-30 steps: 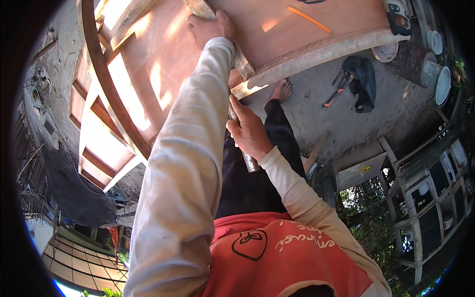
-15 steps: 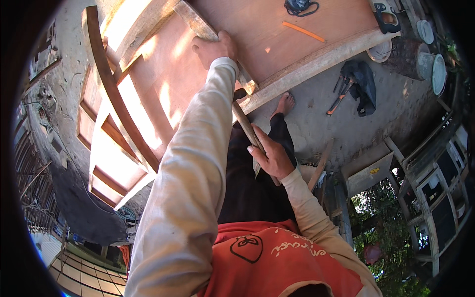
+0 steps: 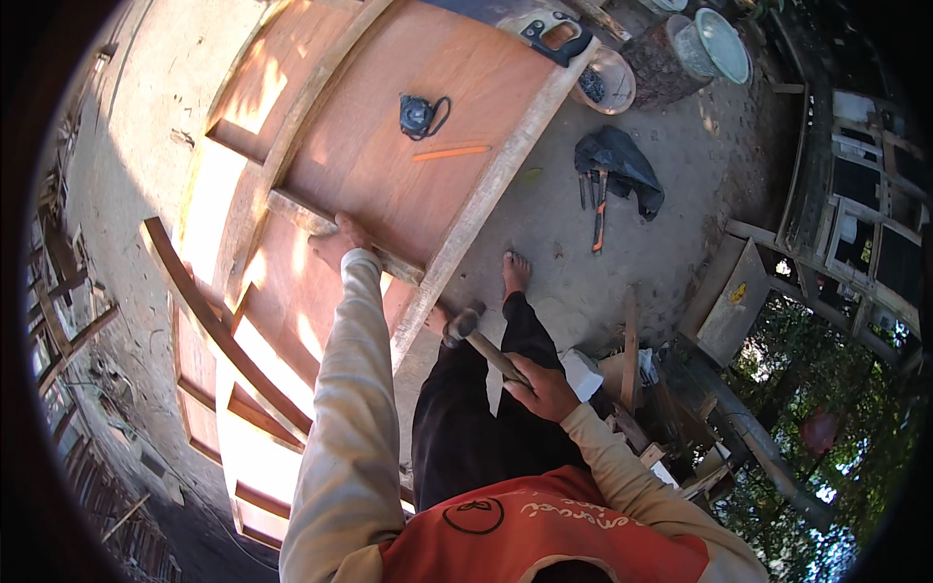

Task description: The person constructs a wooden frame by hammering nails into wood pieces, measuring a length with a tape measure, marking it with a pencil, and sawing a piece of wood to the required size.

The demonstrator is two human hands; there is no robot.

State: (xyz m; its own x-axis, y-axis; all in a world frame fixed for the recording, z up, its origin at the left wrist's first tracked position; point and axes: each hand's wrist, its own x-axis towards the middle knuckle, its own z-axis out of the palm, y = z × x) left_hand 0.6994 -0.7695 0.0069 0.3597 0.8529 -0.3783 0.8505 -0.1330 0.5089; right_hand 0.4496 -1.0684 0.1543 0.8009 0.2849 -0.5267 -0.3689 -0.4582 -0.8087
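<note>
My left hand (image 3: 342, 243) is closed around a short wooden crosspiece (image 3: 299, 212), which lies across a reddish plywood panel (image 3: 389, 185) between two long wooden rails. My right hand (image 3: 542, 389) grips a hammer (image 3: 491, 352) by its wooden handle. The hammer's dark head (image 3: 462, 323) is in the air above my legs, apart from the near rail (image 3: 486, 199) and close to the crosspiece's right end. On the panel beyond my left hand lie a dark tape measure (image 3: 418, 116) and an orange pencil-like stick (image 3: 452, 153).
A handsaw (image 3: 557, 39) rests at the panel's far right corner. On the ground to the right are a black plastic bag (image 3: 622, 165), an orange-and-black-handled tool (image 3: 599, 219) and a bowl (image 3: 625, 97) of small dark pieces. A curved wooden piece (image 3: 214, 325) stands left.
The hammer has moved away from the crosspiece's end, toward the right, with my right hand. My left hand keeps its hold on the crosspiece. The view has turned, showing more ground on the right.
</note>
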